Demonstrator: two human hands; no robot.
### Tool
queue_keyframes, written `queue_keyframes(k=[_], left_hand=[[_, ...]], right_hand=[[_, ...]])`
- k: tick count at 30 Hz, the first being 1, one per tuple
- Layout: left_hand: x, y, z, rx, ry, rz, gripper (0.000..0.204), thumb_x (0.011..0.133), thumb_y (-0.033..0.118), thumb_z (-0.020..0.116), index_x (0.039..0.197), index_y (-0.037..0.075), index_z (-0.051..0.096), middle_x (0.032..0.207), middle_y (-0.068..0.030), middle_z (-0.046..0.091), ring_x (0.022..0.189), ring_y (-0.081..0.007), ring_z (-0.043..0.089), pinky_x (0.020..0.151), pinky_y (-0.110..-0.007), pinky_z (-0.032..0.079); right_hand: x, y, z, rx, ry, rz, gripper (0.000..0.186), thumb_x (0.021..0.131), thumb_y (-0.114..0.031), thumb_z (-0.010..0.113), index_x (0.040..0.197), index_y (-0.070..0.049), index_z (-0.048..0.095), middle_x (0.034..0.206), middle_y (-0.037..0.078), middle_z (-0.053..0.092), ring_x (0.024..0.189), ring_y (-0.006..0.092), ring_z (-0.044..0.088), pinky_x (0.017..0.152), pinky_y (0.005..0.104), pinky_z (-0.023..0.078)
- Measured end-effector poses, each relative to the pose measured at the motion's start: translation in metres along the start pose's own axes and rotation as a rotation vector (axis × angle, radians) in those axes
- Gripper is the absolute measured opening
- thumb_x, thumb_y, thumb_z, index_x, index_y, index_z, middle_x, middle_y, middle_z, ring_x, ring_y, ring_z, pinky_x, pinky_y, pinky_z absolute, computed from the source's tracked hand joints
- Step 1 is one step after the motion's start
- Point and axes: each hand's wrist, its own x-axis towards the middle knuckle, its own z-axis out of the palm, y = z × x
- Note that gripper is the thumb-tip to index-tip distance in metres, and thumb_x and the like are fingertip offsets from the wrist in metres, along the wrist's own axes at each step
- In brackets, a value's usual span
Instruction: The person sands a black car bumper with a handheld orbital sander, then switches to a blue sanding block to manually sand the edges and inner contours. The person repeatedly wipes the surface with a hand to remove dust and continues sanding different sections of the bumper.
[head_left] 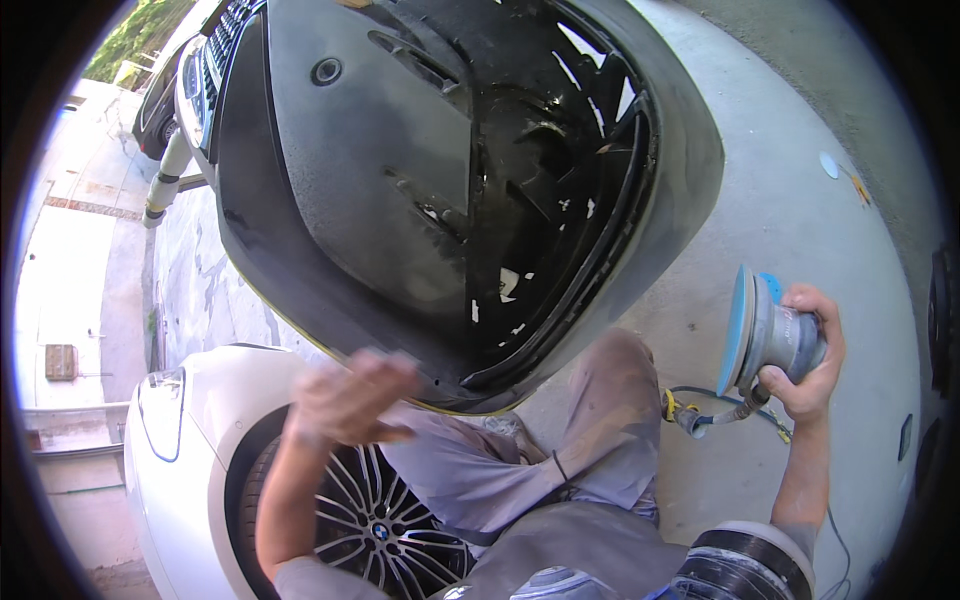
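Note:
A pneumatic disc sander [772, 340] with a pale blue round pad is gripped in my right hand [815, 378], off to the right. The pad stands nearly upright, facing left, apart from the car bumper. My left hand [358, 398], smeared by motion, is at the lower left edge of the bumper with fingers stretched out and thumb apart. It holds nothing I can see; whether it touches the edge I cannot tell. The dark grey car bumper [375, 190] fills the upper middle, with slots, a round hole and a black hollow side. A thin yellow line follows its lower edge.
At lower left stands a white car [205, 430] with a spoked wheel [380, 530]. A hose [752, 402] hangs from the sander. A black banded cylinder [745, 570] is by my right elbow. Another car [165, 105] is behind. A light disc [829, 165] lies on the floor.

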Motion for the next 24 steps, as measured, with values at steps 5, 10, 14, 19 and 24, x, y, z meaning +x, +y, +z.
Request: queue_keyframes(k=[5, 10, 14, 19, 24], left_hand=[[-0.025, -0.114, 0.013, -0.229, 0.101, -0.441, 0.080, 0.104, 0.061, 0.041, 0.146, -0.007, 0.050, 0.151, -0.0290, 0.050, 0.142, -0.0468, 0.047, 0.116, -0.053, 0.039], [-0.027, -0.091, 0.040, -0.274, 0.234, -0.731, 0.090, 0.104, 0.066, 0.036, 0.153, -0.009, 0.038, 0.156, -0.0326, 0.042, 0.146, -0.0466, 0.042, 0.120, -0.052, 0.034], [-0.012, -0.011, 0.035, -0.272, 0.291, -0.461, 0.086, 0.101, 0.066, 0.041, 0.141, -0.009, 0.056, 0.150, -0.0272, 0.053, 0.147, -0.0432, 0.042, 0.124, -0.052, 0.029], [-0.001, -0.006, -0.003, -0.287, -0.283, -0.229, 0.083, 0.100, 0.073, 0.038, 0.139, 0.005, 0.063, 0.150, -0.0115, 0.057, 0.147, -0.0345, 0.044, 0.121, -0.046, 0.036], [-0.015, -0.033, 0.015, -0.136, 0.022, -0.415, 0.087, 0.103, 0.070, 0.032, 0.146, -0.004, 0.049, 0.146, -0.0229, 0.054, 0.140, -0.0463, 0.046, 0.114, -0.061, 0.037]], right_hand=[[0.001, 0.003, -0.001, -0.064, 0.033, -0.016, 0.070, 0.061, -0.030, 0.084, 0.121, -0.004, 0.058, 0.121, 0.012, 0.057, 0.111, 0.0241, 0.055, 0.102, 0.0365, 0.041], [0.001, 0.008, 0.002, -0.021, 0.039, -0.034, 0.073, 0.065, -0.039, 0.088, 0.121, -0.004, 0.058, 0.116, 0.011, 0.055, 0.108, 0.0234, 0.053, 0.100, 0.0358, 0.040], [0.004, 0.005, 0.007, -0.020, 0.033, -0.026, 0.075, 0.065, -0.043, 0.089, 0.121, -0.004, 0.058, 0.115, 0.011, 0.055, 0.108, 0.0230, 0.053, 0.099, 0.0359, 0.041], [0.006, -0.004, 0.010, -0.086, 0.062, -0.013, 0.069, 0.065, -0.036, 0.085, 0.119, -0.003, 0.059, 0.117, 0.011, 0.060, 0.110, 0.0234, 0.057, 0.102, 0.0364, 0.042], [0.009, -0.003, 0.006, -0.017, -0.001, -0.051, 0.068, 0.064, -0.021, 0.091, 0.122, -0.006, 0.059, 0.117, 0.008, 0.062, 0.106, 0.0192, 0.059, 0.094, 0.0344, 0.047]])
